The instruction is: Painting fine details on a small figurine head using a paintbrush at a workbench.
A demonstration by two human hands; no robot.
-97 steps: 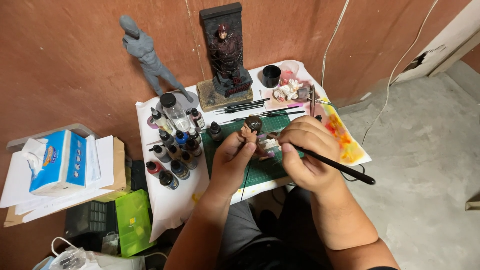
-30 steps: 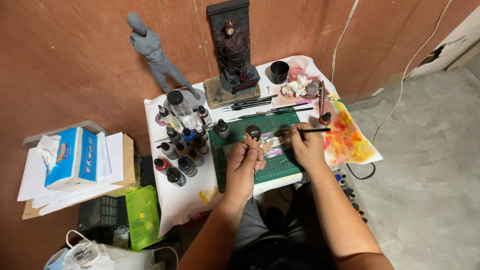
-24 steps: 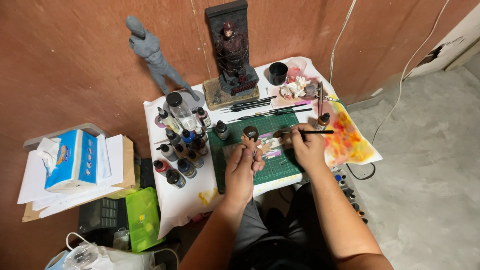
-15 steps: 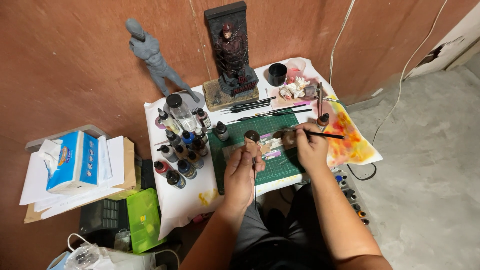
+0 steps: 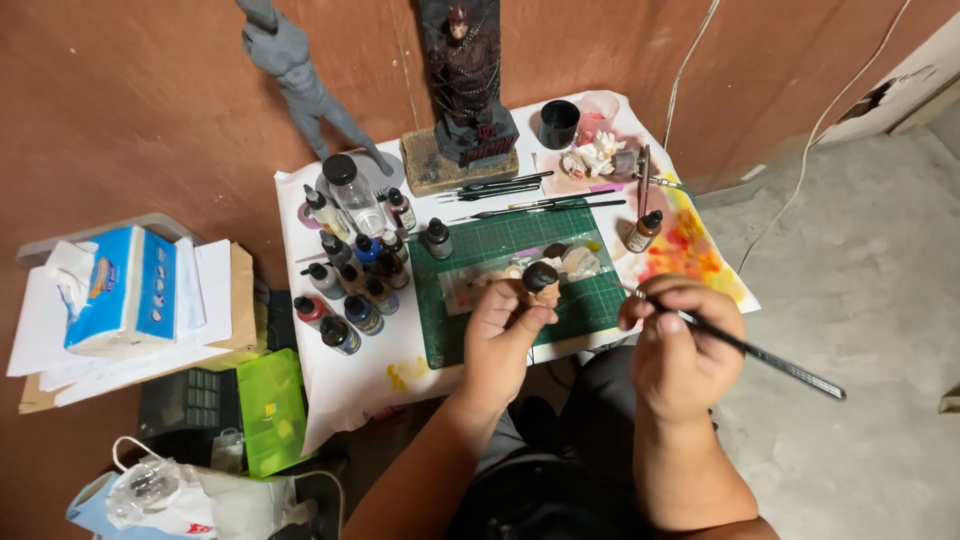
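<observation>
Since 0.5 s ago the right hand [image 5: 680,345] has drawn back off the mat toward 5 o'clock; its fingers pinch a thin black paintbrush [image 5: 760,352]. The left hand [image 5: 505,335] grips a small dark-capped miniature part [image 5: 541,277] over the green cutting mat [image 5: 500,300]. Blue-and-white tissue box [image 5: 120,290] at 9 o'clock, on papers. Dropper paint bottles [image 5: 350,290] cluster at 10 o'clock; black cup [image 5: 558,123] at 12 o'clock. White paint-stained table sheet [image 5: 400,375]; red-brown wall [image 5: 150,110], grey concrete floor [image 5: 860,260].
</observation>
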